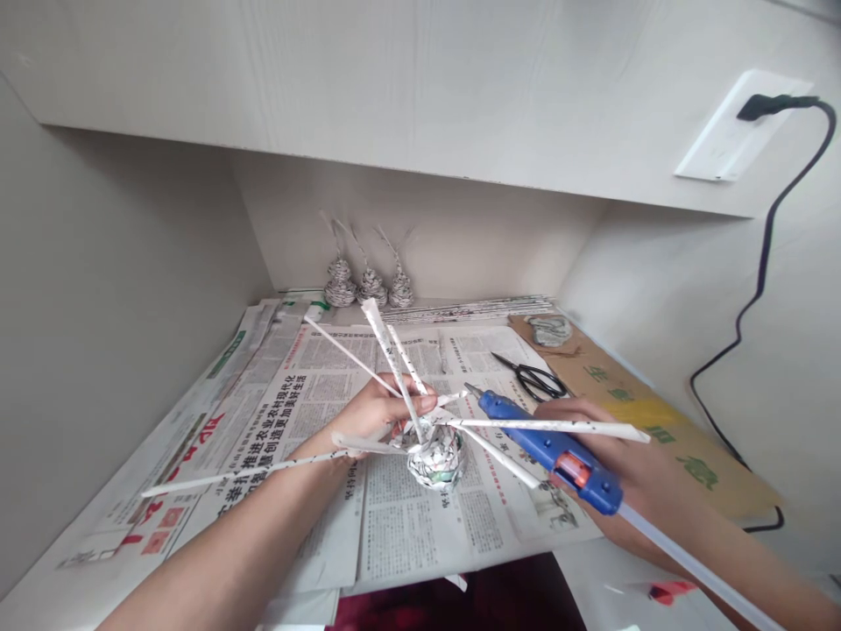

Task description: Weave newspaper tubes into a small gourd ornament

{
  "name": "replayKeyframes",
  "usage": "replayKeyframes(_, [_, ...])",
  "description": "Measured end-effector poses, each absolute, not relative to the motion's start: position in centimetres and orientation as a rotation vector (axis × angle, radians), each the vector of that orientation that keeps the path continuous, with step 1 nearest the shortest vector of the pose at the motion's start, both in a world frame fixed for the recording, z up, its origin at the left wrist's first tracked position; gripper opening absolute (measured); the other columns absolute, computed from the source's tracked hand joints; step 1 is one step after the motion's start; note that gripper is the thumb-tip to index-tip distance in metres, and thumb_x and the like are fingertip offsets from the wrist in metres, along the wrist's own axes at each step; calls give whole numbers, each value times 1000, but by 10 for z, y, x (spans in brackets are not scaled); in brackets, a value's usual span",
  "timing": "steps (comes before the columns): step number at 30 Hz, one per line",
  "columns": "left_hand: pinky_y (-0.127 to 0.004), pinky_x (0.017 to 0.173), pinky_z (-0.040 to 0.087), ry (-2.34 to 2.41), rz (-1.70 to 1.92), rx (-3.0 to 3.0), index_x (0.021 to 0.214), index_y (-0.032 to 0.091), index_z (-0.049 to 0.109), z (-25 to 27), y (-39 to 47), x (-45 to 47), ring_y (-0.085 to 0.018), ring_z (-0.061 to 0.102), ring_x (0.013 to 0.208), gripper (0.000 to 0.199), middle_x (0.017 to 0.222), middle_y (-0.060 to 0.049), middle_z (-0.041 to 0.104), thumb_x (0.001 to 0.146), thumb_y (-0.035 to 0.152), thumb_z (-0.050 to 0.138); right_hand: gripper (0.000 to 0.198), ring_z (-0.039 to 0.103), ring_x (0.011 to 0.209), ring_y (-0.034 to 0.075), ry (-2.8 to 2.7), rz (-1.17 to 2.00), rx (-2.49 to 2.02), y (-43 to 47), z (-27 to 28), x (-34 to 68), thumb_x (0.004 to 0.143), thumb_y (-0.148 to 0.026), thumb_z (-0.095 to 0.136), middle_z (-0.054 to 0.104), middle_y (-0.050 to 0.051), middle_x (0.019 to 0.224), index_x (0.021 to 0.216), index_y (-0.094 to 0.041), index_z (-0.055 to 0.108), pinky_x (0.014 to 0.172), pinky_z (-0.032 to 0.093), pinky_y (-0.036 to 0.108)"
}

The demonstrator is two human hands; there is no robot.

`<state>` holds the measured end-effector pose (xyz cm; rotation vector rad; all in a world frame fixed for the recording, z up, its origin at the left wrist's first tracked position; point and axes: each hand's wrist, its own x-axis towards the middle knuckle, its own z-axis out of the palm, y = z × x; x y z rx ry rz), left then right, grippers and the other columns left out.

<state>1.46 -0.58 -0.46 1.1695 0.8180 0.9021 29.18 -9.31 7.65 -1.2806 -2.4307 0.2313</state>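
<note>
My left hand (394, 407) is closed on a small woven ball of rolled newspaper (436, 460), pinching it near its top. Several long paper sticks (394, 364) fan out from the ball in different directions. In my right hand (595, 438) is a blue hot glue gun (548, 447), a long white glue stick (689, 561) running out of its back end. The gun's nozzle points left, close to the tip of a short paper stick near my left fingers; whether they touch I cannot tell. Part of the gun is behind a paper stick.
Newspaper sheets (407, 526) cover the table. Black-handled scissors (535, 379) lie beyond the gun, left of a cardboard piece (631, 403). Three woven gourd shapes (372, 287) stand at the back wall beside a bundle of paper sticks (473, 310). A black cord (762, 272) hangs from the socket.
</note>
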Motion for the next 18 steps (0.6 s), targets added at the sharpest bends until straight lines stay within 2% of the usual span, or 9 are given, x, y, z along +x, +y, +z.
replayKeyframes(4, [-19, 41, 25, 833, 897, 1175, 82, 13, 71, -4, -6, 15, -5, 39, 44, 29, 57, 1, 56, 65, 36, 78, 24, 58, 106, 28, -2511, 304, -1254, -93, 82, 294, 87, -23, 51, 55, 8, 121, 108, -28, 59, 80, 52, 36])
replayKeyframes(13, [-21, 44, 29, 766, 885, 1274, 81, 13, 72, -9, -2, 13, -7, 44, 46, 26, 58, -1, 60, 68, 35, 76, 32, 61, 95, 26, -2506, 146, -1217, -92, 84, 290, 85, -27, 54, 57, 10, 118, 117, -25, 57, 76, 53, 37])
replayKeyframes(18, [-22, 45, 31, 762, 889, 1287, 81, 13, 71, -11, -2, 12, -8, 47, 48, 27, 60, -2, 61, 68, 36, 76, 37, 61, 98, 28, -2515, 127, -1261, -90, 80, 295, 84, -28, 54, 56, 10, 122, 121, -26, 55, 76, 54, 38])
